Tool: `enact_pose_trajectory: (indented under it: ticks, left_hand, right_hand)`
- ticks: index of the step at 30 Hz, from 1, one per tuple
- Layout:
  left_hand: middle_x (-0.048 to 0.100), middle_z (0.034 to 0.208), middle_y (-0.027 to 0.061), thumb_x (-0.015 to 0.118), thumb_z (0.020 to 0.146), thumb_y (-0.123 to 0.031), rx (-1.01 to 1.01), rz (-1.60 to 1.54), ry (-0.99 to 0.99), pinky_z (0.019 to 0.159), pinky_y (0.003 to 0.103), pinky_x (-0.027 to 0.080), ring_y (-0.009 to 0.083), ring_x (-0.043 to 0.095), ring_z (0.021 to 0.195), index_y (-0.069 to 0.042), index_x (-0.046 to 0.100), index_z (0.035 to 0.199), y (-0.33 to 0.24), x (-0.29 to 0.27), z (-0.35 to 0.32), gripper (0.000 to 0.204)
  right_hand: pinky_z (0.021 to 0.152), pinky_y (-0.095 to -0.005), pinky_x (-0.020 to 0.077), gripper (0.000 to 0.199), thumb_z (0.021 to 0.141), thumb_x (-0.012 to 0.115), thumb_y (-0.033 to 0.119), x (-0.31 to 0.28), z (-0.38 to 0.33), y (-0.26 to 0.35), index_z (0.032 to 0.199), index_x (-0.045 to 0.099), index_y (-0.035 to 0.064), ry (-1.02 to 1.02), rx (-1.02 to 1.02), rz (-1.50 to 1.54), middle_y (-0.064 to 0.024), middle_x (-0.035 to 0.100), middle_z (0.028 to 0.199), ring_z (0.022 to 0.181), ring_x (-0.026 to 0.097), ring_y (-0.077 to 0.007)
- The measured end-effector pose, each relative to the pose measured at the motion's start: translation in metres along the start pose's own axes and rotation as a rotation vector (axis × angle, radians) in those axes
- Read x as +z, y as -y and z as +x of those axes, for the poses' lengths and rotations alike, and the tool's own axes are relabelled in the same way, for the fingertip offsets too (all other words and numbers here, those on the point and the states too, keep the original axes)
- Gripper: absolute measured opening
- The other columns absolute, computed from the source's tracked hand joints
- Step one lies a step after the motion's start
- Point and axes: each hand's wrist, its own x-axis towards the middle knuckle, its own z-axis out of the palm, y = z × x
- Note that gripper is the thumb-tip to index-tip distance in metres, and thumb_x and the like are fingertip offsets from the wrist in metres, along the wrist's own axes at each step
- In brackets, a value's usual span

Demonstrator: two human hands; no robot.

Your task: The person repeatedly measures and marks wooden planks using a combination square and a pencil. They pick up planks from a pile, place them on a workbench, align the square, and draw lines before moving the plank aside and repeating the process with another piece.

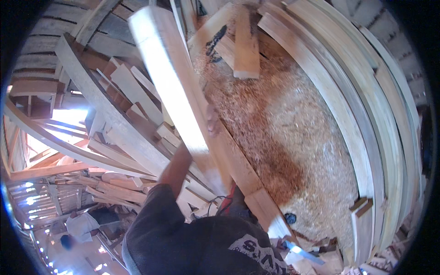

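Observation:
A long, thick wooden board point(172, 82), bright with glare on its broad face, slants from the upper middle down to my waist. My left forearm passes behind it, and the fingers of my left hand point(211, 120) curl round its right edge. Alongside it, a narrower plank point(243, 167) runs down to the right, with a shorter wooden piece point(264, 207) against its lower end. Low on the right, my right hand point(278, 244) is partly hidden and blurred. Close by it is a flat, shiny blue strip point(305, 253) whose kind I cannot make out. Whether that hand grips it is unclear.
Wood shavings point(298, 133) cover the ground to the right. Long stacked planks point(353, 91) border them. Offcuts point(247, 50) lie at the top, and leaning boards point(110, 123) crowd the left. Another person point(82, 229) is at the lower left. A small black round object point(290, 218) lies on the shavings.

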Motion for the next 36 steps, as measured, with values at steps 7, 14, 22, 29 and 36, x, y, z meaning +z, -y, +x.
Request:
enact_pose_trajectory:
  ticks: [7,14,22,29,36]
  left_hand:
    - [0.075,0.1,0.0122,0.061,0.103,-0.053,0.187,-0.351,0.405,0.074,0.042,0.063,0.0241,0.074,0.086,-0.007,0.062,0.112,0.187,0.089,0.043,0.047]
    - [0.077,0.117,0.0114,0.071,0.099,-0.041,0.336,-0.082,-0.166,0.087,0.051,0.064,0.026,0.075,0.109,-0.006,0.069,0.117,0.287,0.224,-0.082,0.038]
    - [0.069,0.131,0.0213,0.075,0.09,-0.013,-0.011,0.283,-1.049,0.114,0.057,0.05,0.0402,0.067,0.122,0.002,0.056,0.142,0.384,0.335,-0.165,0.057]
    - [0.068,0.127,0.0209,0.071,0.09,-0.004,-0.439,0.194,-1.147,0.108,0.057,0.055,0.0401,0.069,0.117,0.004,0.06,0.129,0.527,0.313,-0.179,0.042]
    - [0.054,0.14,0.0267,0.078,0.087,-0.005,-0.601,0.318,-1.196,0.093,0.07,0.055,0.043,0.067,0.112,-0.014,-0.016,0.164,0.597,0.268,-0.161,0.122]
  right_hand:
    - [0.101,-0.0427,0.0573,0.064,0.091,0.081,0.008,0.014,-0.044,0.021,0.147,0.053,-0.0039,0.192,-0.396,-0.483,-0.02,0.06,0.14,0.123,0.061,-0.0266]
    - [0.091,-0.0339,0.0576,0.078,0.09,0.083,0.008,-0.126,-0.05,0.108,0.159,0.048,0.0021,0.269,-0.744,-0.768,-0.0056,0.061,0.1,0.108,0.065,-0.0202]
    - [0.093,-0.0374,0.0532,0.077,0.087,0.087,0.01,-0.279,-0.013,0.122,0.156,0.055,0.004,0.052,-0.847,-0.435,-0.0135,0.07,0.121,0.109,0.067,-0.025]
    - [0.094,-0.0352,0.0549,0.074,0.088,0.087,0.006,-0.344,-0.025,0.115,0.156,0.057,0.0074,-0.142,-0.946,-0.542,-0.0036,0.066,0.101,0.096,0.061,-0.018]
    - [0.081,-0.0349,0.0555,0.066,0.086,0.09,0.011,-0.368,-0.046,0.089,0.146,0.064,0.0033,-0.293,-0.852,-0.557,-0.0124,0.076,0.113,0.089,0.065,-0.0201]
